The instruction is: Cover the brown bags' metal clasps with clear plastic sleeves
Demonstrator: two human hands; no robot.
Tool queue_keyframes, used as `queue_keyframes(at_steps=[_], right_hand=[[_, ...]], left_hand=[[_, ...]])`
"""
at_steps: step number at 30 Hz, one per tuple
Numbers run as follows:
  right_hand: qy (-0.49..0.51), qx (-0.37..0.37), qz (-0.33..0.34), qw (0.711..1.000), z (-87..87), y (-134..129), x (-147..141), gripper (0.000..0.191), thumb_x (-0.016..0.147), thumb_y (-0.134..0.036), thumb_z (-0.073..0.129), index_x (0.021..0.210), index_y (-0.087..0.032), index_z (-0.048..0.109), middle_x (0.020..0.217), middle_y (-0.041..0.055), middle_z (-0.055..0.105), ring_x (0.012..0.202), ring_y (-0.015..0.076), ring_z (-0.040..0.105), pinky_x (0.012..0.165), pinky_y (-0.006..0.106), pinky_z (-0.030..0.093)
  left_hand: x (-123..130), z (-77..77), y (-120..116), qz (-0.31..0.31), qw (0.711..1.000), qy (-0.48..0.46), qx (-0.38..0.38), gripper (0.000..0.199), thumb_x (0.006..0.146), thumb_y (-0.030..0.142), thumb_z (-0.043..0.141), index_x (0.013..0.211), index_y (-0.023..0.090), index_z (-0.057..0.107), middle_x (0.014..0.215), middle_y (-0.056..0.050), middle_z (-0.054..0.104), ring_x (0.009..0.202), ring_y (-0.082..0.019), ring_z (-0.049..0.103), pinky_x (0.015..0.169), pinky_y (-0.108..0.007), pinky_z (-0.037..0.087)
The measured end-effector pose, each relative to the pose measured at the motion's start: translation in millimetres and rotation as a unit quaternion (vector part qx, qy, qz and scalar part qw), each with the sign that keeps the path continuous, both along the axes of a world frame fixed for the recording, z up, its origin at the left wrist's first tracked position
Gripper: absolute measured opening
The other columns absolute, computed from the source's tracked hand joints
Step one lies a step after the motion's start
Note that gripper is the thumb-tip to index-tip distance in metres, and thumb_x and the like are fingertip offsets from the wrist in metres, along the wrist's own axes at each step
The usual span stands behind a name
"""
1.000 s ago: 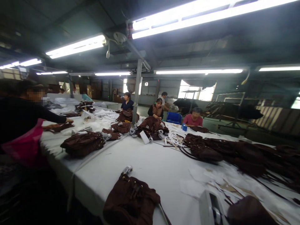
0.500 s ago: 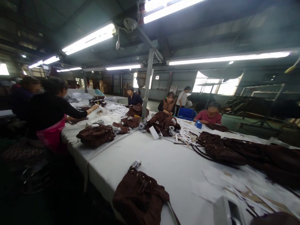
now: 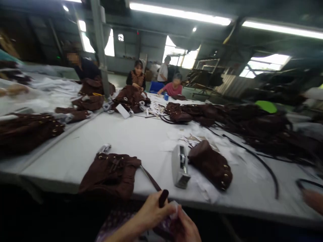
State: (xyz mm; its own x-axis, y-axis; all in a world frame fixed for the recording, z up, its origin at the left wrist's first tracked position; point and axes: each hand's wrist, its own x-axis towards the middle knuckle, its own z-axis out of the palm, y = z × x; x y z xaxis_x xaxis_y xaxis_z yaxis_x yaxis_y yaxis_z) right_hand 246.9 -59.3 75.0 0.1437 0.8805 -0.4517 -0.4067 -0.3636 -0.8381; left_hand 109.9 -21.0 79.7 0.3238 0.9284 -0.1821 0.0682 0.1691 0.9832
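Note:
Low at the table's front edge, my left hand (image 3: 154, 209) is closed round a dark brown strap (image 3: 163, 198), whose end sticks up past the thumb. My right hand (image 3: 188, 226) meets it from the right, fingers pinched on a small piece of thin white wrapping (image 3: 174, 207) between both hands. A brown drawstring bag (image 3: 111, 176) with gold eyelets lies just beyond, and its strap (image 3: 150, 176) runs toward my left hand. White wrapping (image 3: 104, 148) covers something at the bag's top left corner. Part of my right fingers is blurred.
A grey-white tape dispenser (image 3: 180, 166) stands on the white table (image 3: 141, 134), beside another brown bag (image 3: 210, 164). Brown bags (image 3: 257, 131) pile up at right. Another person's hand (image 3: 313, 201) is at the right edge. A post (image 3: 102, 57) rises mid-table; several people sit beyond.
The view has swung right and down. My hands, with the strap and wrapping, have come into sight, along with the whole tape dispenser and the bag beside it.

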Motion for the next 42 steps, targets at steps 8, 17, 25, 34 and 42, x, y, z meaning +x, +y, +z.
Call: queue_keyframes(at_steps=[8,17,25,34,42], right_hand=[[0.124,0.011,-0.143,0.982,30.2,19,15,0.028,0.055,-0.031,0.089,0.069,-0.016,0.07,0.067,-0.0011,0.067,0.057,0.01,0.055,0.053,0.019,0.046],[0.061,0.029,-0.119,0.991,33.6,26,27,0.03,0.053,-0.035,0.089,0.067,-0.015,0.071,0.065,-0.0006,0.066,0.059,0.0099,0.053,0.055,0.019,0.043],[-0.07,0.062,-0.058,0.994,21.9,26,35,0.033,0.066,-0.045,0.08,0.067,-0.013,0.071,0.06,0.0005,0.064,0.057,0.0113,0.051,0.055,0.02,0.043],[-0.079,0.099,-0.054,0.99,38.9,20,62,0.032,0.065,-0.041,0.081,0.084,-0.016,0.075,0.075,0.0051,0.071,0.076,0.022,0.063,0.068,0.029,0.051],[-0.142,0.21,-0.331,0.909,152.4,-8,155,0.039,0.048,-0.036,0.09,0.078,-0.018,0.075,0.075,0.0024,0.071,0.067,0.0158,0.06,0.063,0.026,0.05]], left_hand=[[-13,1.2,8,-0.092,0.996,0.023,0.0,0.047,0.089,0.062,0.032,0.079,0.018,0.045,0.063,0.005,0.037,0.057,-0.011,0.033,0.052,-0.023,0.028],[-4,20.1,12,-0.131,0.99,0.048,0.028,0.039,0.089,0.053,0.037,0.074,0.017,0.045,0.067,0.004,0.037,0.063,-0.012,0.033,0.058,-0.023,0.03],[6,23.6,18,-0.153,0.983,0.094,0.044,0.032,0.089,0.041,0.042,0.068,0.018,0.043,0.066,0.004,0.041,0.064,-0.012,0.038,0.059,-0.024,0.03],[38,54.3,37,-0.266,0.946,0.109,0.152,0.023,0.089,0.034,0.045,0.083,0.016,0.059,0.072,0.001,0.058,0.065,-0.013,0.048,0.06,-0.022,0.035],[98,101.1,41,-0.428,0.897,-0.065,0.089,0.035,0.09,0.049,0.041,0.073,0.019,0.046,0.063,0.003,0.05,0.056,-0.011,0.047,0.051,-0.02,0.034]])
